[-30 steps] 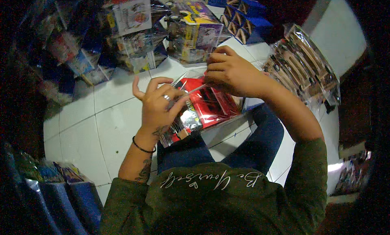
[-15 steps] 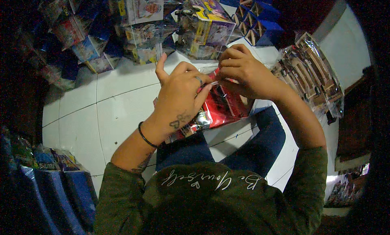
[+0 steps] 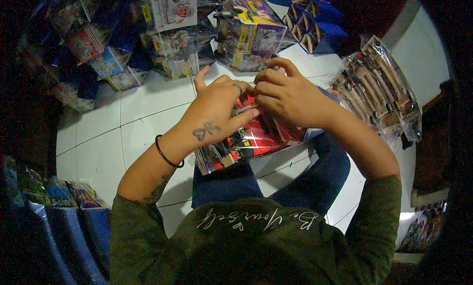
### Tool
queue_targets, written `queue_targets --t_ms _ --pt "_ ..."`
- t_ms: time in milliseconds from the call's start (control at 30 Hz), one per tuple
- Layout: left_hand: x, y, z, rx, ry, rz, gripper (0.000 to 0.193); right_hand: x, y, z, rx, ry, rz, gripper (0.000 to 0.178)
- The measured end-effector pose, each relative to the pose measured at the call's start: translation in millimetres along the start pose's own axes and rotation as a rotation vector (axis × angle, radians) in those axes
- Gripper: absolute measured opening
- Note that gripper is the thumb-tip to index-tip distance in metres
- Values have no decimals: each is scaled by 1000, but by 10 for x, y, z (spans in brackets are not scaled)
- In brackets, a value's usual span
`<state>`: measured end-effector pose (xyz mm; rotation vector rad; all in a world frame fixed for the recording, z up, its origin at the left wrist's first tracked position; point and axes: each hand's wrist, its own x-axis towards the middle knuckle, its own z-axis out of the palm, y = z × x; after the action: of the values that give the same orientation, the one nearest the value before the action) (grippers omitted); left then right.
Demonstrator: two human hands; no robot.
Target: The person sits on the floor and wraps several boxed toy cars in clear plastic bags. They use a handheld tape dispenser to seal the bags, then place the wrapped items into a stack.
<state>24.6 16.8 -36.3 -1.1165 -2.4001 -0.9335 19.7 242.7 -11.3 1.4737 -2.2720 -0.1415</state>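
Across my lap lies a red box-shaped package (image 3: pixel 261 137) in shiny clear plastic wrap, with dark and yellow printing on its near left part. My left hand (image 3: pixel 217 105) reaches over its left side, thumb pressed along the wrap at the top, one finger raised away from the others. Close beside it, my right hand (image 3: pixel 288 93) has its fingers curled down onto the far edge of the package, pinching the wrap. The fingertips of both hands nearly meet, and what lies between them is partly hidden.
Beyond the hands stands a purple and yellow box (image 3: pixel 251 33) in clear film. Wrapped stacks (image 3: pixel 172 43) line the back left, blue open-ended cartons (image 3: pixel 315 24) the back right. Wrapped brown wooden-looking pieces (image 3: pixel 377 88) lie right. Blue packages (image 3: pixel 69 226) stand near left on white tiles (image 3: pixel 148 137).
My left hand has shifted slightly left and its thumb lies lower on the wrap. My right hand has moved a little left, and more of the package's left end shows.
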Motion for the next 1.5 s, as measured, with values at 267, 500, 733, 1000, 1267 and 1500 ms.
queue_targets --t_ms 267,500,733,1000,1267,1500 --pt "-103 49 67 170 122 99 9 -32 294 -819 67 -402 336 20" --pt "-299 -83 270 130 234 73 11 -42 3 -455 57 -151 267 30" --pt "-666 -279 -389 277 185 -59 18 -169 75 -158 79 -57 166 28" --pt "-38 124 -14 182 87 124 21 -63 40 -206 78 -42 173 25" --pt "22 30 90 88 7 49 15 -137 96 -160 68 -48 188 22" --pt "302 -177 57 -382 -415 -206 20 -81 -144 -135 -218 128 58 26"
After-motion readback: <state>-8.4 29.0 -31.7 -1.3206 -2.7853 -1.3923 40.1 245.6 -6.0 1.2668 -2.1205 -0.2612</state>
